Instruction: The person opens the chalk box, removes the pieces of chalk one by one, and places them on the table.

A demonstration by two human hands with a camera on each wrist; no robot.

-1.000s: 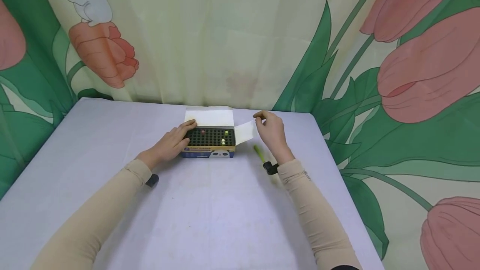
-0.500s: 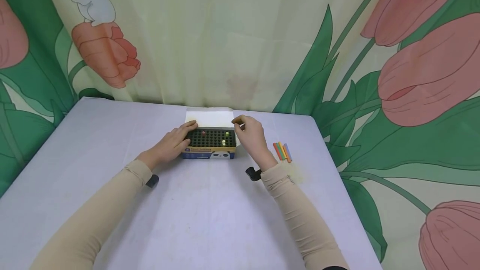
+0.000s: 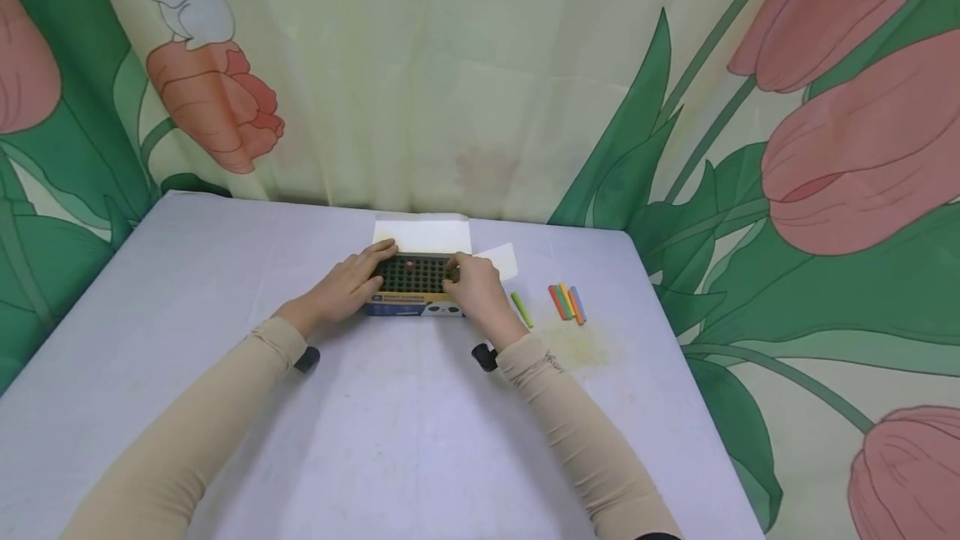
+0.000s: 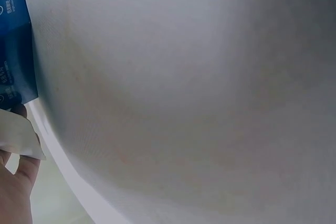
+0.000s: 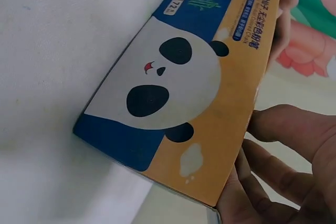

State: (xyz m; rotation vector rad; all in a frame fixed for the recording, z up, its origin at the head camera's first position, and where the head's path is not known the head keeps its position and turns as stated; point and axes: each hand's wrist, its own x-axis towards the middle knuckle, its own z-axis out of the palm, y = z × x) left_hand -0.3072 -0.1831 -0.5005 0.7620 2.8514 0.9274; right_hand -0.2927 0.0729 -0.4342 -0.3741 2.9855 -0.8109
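A chalk box [image 3: 412,304] with a panda on its front stands with its lid up. Its black holder [image 3: 412,275] has rows of holes, and a red chalk stick [image 3: 409,264] sticks up from one. My left hand [image 3: 341,290] holds the box's left end, fingers along the top and thumb near the front corner. My right hand [image 3: 476,288] is over the holder's right end, its thumb and fingers bent down at the rim. The right wrist view shows the thumb [image 5: 289,129] at the top edge; what lies between the fingertips is hidden.
A lime-green chalk stick [image 3: 522,309] lies right of the box, partly beside my right wrist. Farther right are several coloured chalk sticks [image 3: 567,304] side by side. A white side flap [image 3: 501,260] spreads out from the box. A curtain [image 3: 420,107] hangs behind the table [image 3: 375,440].
My right hand has let go of the right side flap and moved left and down onto the holder's right end. My left hand has stayed at the box.
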